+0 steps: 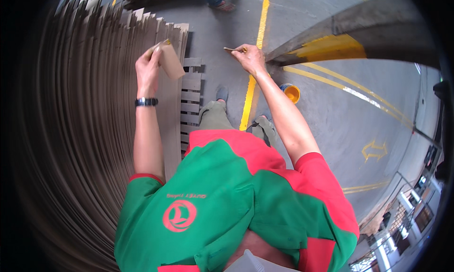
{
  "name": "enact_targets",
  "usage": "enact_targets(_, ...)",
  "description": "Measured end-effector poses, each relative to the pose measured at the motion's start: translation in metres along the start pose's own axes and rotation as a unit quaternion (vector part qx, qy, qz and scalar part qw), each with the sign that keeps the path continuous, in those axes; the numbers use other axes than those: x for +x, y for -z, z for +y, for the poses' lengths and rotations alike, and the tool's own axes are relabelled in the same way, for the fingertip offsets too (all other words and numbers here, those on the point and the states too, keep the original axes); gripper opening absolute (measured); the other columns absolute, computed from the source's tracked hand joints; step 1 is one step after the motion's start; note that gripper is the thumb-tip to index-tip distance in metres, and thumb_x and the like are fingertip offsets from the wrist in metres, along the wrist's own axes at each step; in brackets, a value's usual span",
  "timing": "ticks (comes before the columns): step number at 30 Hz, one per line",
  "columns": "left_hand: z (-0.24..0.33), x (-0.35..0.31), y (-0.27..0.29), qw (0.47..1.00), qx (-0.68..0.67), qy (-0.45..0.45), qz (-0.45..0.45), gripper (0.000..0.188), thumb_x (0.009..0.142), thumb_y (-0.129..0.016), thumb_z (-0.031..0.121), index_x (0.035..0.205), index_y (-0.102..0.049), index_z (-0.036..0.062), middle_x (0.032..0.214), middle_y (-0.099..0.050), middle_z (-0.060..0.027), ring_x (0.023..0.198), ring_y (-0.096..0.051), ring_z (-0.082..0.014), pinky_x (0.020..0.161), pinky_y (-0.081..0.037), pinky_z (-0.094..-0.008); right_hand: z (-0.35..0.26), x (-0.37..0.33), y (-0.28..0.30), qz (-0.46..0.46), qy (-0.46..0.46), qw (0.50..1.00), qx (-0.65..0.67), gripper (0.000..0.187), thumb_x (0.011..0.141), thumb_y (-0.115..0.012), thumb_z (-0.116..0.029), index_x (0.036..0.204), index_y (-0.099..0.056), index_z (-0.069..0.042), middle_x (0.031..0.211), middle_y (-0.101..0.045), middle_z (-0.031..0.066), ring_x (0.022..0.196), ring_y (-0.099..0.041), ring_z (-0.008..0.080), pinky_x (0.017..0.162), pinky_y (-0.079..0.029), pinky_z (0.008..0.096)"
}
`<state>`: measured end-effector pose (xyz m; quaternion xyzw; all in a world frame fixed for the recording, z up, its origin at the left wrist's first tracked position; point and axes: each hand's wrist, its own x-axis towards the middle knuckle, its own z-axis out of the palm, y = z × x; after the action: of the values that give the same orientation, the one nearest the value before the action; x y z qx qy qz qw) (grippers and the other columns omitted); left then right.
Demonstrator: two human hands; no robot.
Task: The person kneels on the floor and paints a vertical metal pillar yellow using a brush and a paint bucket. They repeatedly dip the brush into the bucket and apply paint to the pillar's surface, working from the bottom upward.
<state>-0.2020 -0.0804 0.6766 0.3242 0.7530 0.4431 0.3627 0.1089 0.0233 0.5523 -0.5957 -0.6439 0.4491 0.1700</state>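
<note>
My left hand [148, 73] is raised beside the tall stack at the left, its fingers closed on a flat piece of brown cardboard [171, 61]. A smear of yellow shows on the cardboard's upper edge, by my fingertips. Farther right, my right hand [250, 59] pinches a small, thin, flat piece [229, 49] that points left; a bit of yellow shows at the fingers. What kind of thing it is, I cannot make out. The two hands are well apart. Below my right hand, next to my forearm, an open can of yellow paint [292, 94] is on the floor.
Stacked cardboard sheets [99, 97] fill the left side, beside a slatted pallet [191, 96]. A grey pillar with a yellow band [331, 47] rises at the right. Yellow lines [248, 99] mark the grey floor. Another person's leg and shoe [222, 6] show at the far edge.
</note>
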Motion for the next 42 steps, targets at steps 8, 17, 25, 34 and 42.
enact_targets(8,-0.075,-0.069,0.063,0.966,-0.164,0.065,0.191,0.042,0.103,-0.068,0.024,0.136,-0.063,-0.0026,0.125,-0.069,-0.0118,0.112,-0.066,-0.0198,0.096,-0.056,-0.0375,-0.043,0.021,-0.109,-0.227,0.154,0.962,0.017,0.039,0.088,-0.069,-0.030,0.120,-0.072,-0.007,0.108,-0.073,0.0206,0.107,-0.069,0.0394,0.095,-0.054,0.0464)
enact_targets(17,-0.063,-0.041,0.002,0.936,-0.324,0.134,0.014,0.038,0.104,-0.066,0.020,0.132,-0.059,-0.0046,0.127,-0.066,-0.0117,0.115,-0.064,-0.0206,0.104,-0.053,-0.0407,0.062,-0.028,0.000,0.042,0.185,0.981,0.039,0.030,0.103,-0.057,-0.031,0.111,-0.067,-0.004,0.106,-0.061,0.0212,0.103,-0.062,0.0383,0.094,-0.049,0.0470)
enact_targets(25,-0.009,-0.094,-0.148,0.888,-0.414,0.178,-0.093,0.048,0.107,-0.058,0.039,0.141,-0.054,0.0067,0.137,-0.059,-0.0130,0.124,-0.062,-0.0278,0.109,-0.052,-0.0512,0.185,-0.147,0.123,0.310,0.010,0.947,0.079,0.032,0.103,-0.061,-0.032,0.122,-0.070,-0.008,0.103,-0.068,0.0173,0.100,-0.066,0.0342,0.087,-0.052,0.0435)
enact_targets(34,0.052,-0.160,-0.256,0.793,-0.488,0.249,-0.269,0.040,0.107,-0.058,0.017,0.143,-0.051,0.0016,0.136,-0.064,-0.0119,0.126,-0.062,-0.0243,0.111,-0.049,-0.0397,0.303,-0.223,0.170,0.384,-0.097,0.874,0.282,0.032,0.106,-0.061,-0.030,0.118,-0.070,-0.001,0.095,-0.073,0.0059,0.082,-0.064,0.0116,0.074,-0.051,0.0283)
enact_targets(42,0.248,-0.163,-0.341,0.812,0.088,-0.518,-0.255,0.035,0.097,-0.073,0.013,0.128,-0.067,-0.0023,0.111,-0.075,-0.0086,0.098,-0.071,-0.0149,0.089,-0.056,-0.0290,0.317,-0.219,0.155,0.475,-0.050,0.813,0.334,0.029,0.109,-0.059,-0.027,0.119,-0.070,-0.003,0.081,-0.062,-0.0036,0.067,-0.051,0.0044,0.060,-0.042,0.0223)
